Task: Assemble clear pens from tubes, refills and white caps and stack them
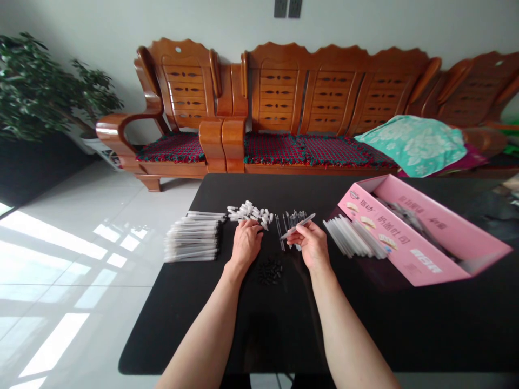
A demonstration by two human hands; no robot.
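Note:
My right hand (311, 244) pinches a pen (299, 226) with a pale, see-through barrel, tilted up to the right above a row of thin clear refills (292, 219). My left hand (246, 241) has its fingers curled down at the near edge of a heap of white pen caps (251, 209); what they grip, if anything, is hidden. Between my wrists lies a pile of small black plugs (270, 271). Left of my left hand, pens with white barrels (192, 237) are stacked side by side. Empty-looking translucent barrels (354, 236) lie right of my right hand.
A pink open box (385, 232) stands at the right on the black table (275, 329), with greyish contents inside. Behind the table are wooden seats (279, 92) with a turquoise pillow (417, 143). A potted plant (48, 92) is at the far left.

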